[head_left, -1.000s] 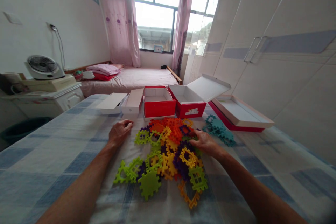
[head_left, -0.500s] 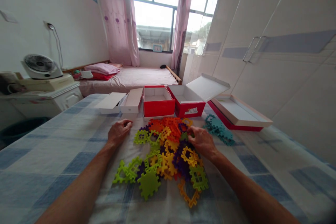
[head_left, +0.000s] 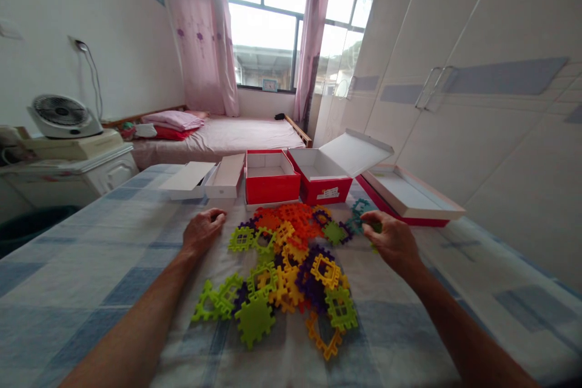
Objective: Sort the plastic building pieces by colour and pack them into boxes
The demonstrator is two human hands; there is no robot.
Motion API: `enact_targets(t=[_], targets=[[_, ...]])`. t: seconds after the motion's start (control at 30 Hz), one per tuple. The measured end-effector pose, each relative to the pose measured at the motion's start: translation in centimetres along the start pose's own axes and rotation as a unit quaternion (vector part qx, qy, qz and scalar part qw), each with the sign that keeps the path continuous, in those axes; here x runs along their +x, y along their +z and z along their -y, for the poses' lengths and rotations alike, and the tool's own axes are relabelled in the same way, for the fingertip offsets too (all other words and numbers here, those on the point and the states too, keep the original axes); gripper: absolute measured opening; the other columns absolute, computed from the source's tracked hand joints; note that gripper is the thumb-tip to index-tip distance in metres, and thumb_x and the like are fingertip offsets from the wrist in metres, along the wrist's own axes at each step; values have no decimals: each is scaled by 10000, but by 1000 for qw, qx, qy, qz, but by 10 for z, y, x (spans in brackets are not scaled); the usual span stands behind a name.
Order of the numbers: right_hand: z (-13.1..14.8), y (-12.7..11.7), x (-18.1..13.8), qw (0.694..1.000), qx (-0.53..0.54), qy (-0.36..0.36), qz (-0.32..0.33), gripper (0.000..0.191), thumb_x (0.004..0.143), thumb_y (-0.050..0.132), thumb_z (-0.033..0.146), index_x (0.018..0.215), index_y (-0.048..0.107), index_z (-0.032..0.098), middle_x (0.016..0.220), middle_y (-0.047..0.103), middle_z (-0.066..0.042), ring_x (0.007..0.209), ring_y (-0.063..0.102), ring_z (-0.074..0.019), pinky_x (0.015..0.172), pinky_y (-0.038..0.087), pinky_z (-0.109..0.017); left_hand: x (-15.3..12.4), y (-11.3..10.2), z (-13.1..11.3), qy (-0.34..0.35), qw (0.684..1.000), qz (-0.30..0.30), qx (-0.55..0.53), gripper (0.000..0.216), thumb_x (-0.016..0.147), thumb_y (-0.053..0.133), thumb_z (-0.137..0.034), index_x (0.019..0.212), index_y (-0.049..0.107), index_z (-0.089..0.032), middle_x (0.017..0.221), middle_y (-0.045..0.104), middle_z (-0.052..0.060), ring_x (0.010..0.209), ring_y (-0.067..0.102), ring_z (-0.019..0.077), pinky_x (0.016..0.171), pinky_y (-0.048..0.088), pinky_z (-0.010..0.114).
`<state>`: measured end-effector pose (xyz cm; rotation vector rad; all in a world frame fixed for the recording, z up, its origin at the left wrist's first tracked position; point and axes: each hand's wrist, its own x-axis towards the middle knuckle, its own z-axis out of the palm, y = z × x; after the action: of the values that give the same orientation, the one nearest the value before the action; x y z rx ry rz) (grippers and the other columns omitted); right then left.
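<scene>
1. Far on the left, a white fan stands on a low cabinet, well apart from both hands.
2. The left hand rests on the checked cloth just beside the heap. Its fingers are curled in, with nothing seen inside them.
3. Behind it lie two shallow white box parts, side by side, open upward.
4. The heap of tiles lies between the two hands. The tiles are green, yellow, orange and purple, too overlapped to count.
5. Behind the heap stand a red box and a second red box with its lid raised. Both show a bare white inside.
6. The right hand covers part of a few teal tiles. Its fingers are bent, with thumb and forefinger close together. Whether they grip a tile, I cannot tell.
7. One flat red tray lies rightmost, near the wardrobe doors.
</scene>
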<state>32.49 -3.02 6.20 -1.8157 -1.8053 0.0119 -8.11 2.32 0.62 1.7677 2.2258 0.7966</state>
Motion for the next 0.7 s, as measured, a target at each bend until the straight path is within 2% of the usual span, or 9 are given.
enact_targets(t=[0.1,0.17,0.33,0.43,0.6,0.63,0.7], targets=[[-17,-12,-6,995,64,39,69,254,733,549,323,909,676,192,840,705,-30,750,651,-175,698,473,-278,1,1,2,-2,1000,-2,5,377,777,423,-393,989,693,-238,931,726,42,836,655,216,623,424,241],[-14,-11,-10,990,82,32,106,288,739,549,337,947,678,184,871,704,-39,771,650,-175,714,479,-278,2,1,3,4,1000,-2,9,376,779,423,-397,987,695,-240,928,727,39,835,657,216,619,427,239],[13,18,-8,989,12,-64,132,379,747,557,227,1118,621,183,1099,631,-63,982,599,-176,885,421,-268,1,0,3,18,1000,-5,15,376,782,427,-397,984,697,-231,900,733,37,809,663,208,609,437,233],[23,33,-5,983,-37,-84,157,412,746,571,206,1157,591,198,1118,602,-61,999,587,-180,858,418,-248,0,-2,1,21,1000,-5,17,371,783,426,-385,977,700,-228,892,735,34,796,667,200,603,441,223],[26,41,-11,987,-57,-104,106,484,777,550,203,1256,492,179,1127,554,-81,938,595,-177,756,431,-235,0,-1,1,15,1000,-1,16,376,789,421,-392,987,697,-231,895,734,38,797,667,200,604,441,221],[27,40,-14,988,-45,-105,99,466,775,545,197,1239,503,181,1105,558,-75,924,595,-171,755,428,-231,0,-1,1,16,1000,-2,16,375,788,423,-389,986,698,-230,896,734,39,801,666,201,609,441,221],[26,36,-17,990,-10,-99,99,310,784,523,208,1085,595,187,1008,583,-55,876,597,-163,761,423,-232,0,-1,0,17,1000,-3,16,375,787,423,-389,985,698,-230,897,734,39,803,666,202,607,440,223]])
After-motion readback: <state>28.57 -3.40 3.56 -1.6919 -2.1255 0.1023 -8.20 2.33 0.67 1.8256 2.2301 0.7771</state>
